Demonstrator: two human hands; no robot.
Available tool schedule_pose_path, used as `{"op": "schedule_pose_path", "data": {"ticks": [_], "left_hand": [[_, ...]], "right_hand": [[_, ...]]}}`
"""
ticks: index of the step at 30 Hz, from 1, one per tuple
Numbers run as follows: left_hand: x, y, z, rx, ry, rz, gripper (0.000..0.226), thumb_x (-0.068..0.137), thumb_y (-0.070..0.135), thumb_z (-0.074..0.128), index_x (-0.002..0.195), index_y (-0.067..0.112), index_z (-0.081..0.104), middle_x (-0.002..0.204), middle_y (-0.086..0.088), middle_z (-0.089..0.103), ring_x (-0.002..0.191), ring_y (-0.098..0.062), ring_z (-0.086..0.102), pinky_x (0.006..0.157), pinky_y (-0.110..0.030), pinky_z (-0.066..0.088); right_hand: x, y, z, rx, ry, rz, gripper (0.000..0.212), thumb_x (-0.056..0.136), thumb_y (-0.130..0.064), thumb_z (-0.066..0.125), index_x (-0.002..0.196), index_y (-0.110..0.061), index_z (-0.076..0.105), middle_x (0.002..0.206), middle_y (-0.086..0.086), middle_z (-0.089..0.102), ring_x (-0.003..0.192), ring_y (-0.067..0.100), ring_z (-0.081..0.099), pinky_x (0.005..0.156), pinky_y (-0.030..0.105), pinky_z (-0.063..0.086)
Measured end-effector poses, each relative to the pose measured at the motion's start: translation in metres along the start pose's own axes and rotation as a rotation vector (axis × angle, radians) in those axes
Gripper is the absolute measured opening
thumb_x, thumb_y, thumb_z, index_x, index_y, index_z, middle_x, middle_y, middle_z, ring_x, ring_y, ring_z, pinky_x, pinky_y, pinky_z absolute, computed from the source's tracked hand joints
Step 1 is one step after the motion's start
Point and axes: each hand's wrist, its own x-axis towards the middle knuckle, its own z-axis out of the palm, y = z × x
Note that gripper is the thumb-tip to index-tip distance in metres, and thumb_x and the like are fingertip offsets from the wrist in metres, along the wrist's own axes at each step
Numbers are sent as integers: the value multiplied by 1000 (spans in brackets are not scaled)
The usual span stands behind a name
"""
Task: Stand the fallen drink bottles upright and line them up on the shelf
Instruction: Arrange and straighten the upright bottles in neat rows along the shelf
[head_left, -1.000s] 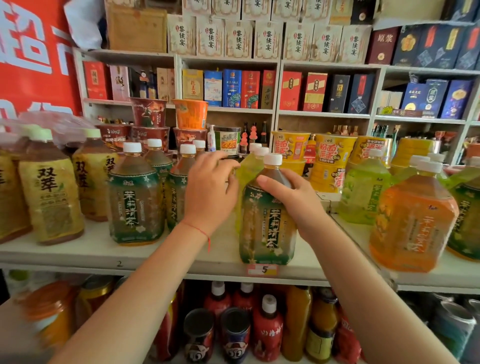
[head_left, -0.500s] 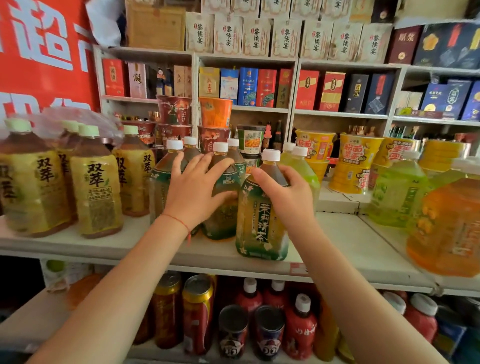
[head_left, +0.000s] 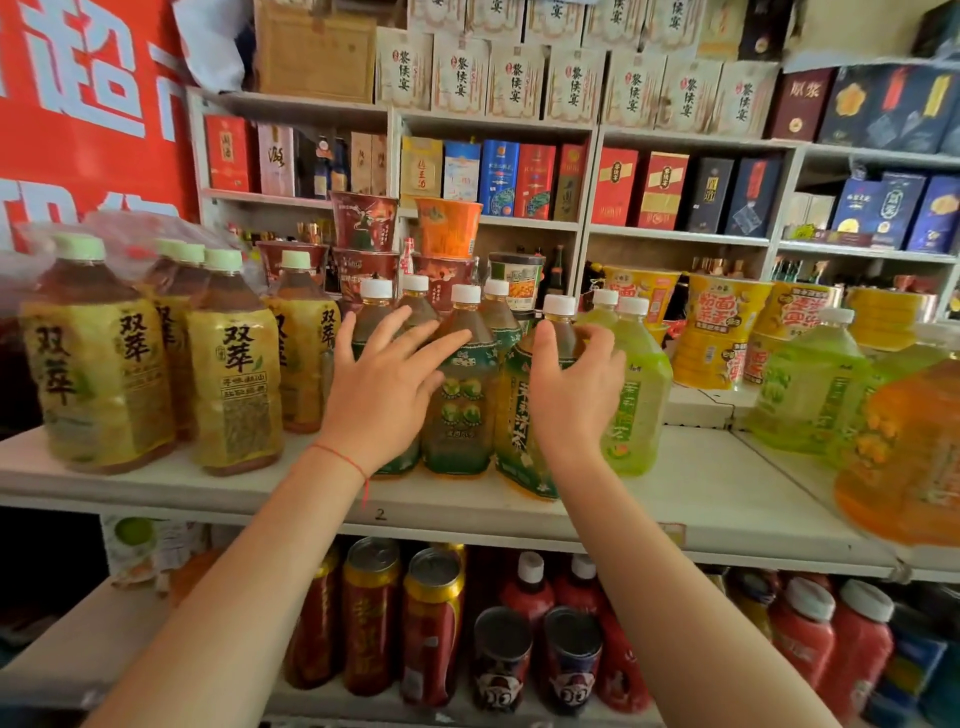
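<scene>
A jasmine tea bottle (head_left: 514, 447) with a dark green label and white cap stands upright near the front of the white shelf (head_left: 701, 483). My right hand (head_left: 571, 400) curls round its shoulder, thumb on the left of the neck and fingers on the right. My left hand (head_left: 384, 389) is spread with straight fingers against the neighbouring green-label bottles (head_left: 460, 415), which stand upright in a tight group. A pale green bottle (head_left: 636, 410) stands just behind my right hand.
Yellow-label tea bottles (head_left: 234, 374) fill the shelf's left end. Pale green and orange bottles (head_left: 904, 457) crowd the right end. Noodle cups (head_left: 722, 332) stand behind. Cans and red bottles (head_left: 431, 623) sit on the lower shelf. Bare shelf shows right of the jasmine bottle.
The jasmine tea bottle has slid left and now stands against the group of green-label bottles. My left hand's fingers have spread wider across those bottles. The camera has moved closer.
</scene>
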Motion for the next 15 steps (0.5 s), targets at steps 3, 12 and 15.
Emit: {"op": "schedule_pose_path", "data": {"ticks": [3,12,15], "left_hand": [[-2,2,1,-7,3,-4,44,102,38,50,146,39,48,150,2,53,148,-27,32,120,-65,5],[-7,2,4,-55,32,-8,46,99,39,54,144,36,51,150,0,52,148,-27,31,119,-62,0],[-6,11,6,-177,158,-19,35,94,24,62,129,22,66,136,-8,61,136,-32,46,119,-64,11]], "right_hand": [[-10,-6,10,-42,83,-52,44,102,-46,46,134,-16,51,116,6,47,108,29,48,93,42,39],[-12,3,-4,14,15,-95,34,103,-34,46,134,-21,50,126,2,43,119,18,36,101,35,31],[13,17,-31,-47,197,-120,32,92,-24,57,123,-14,50,118,1,45,110,19,37,98,39,35]]}}
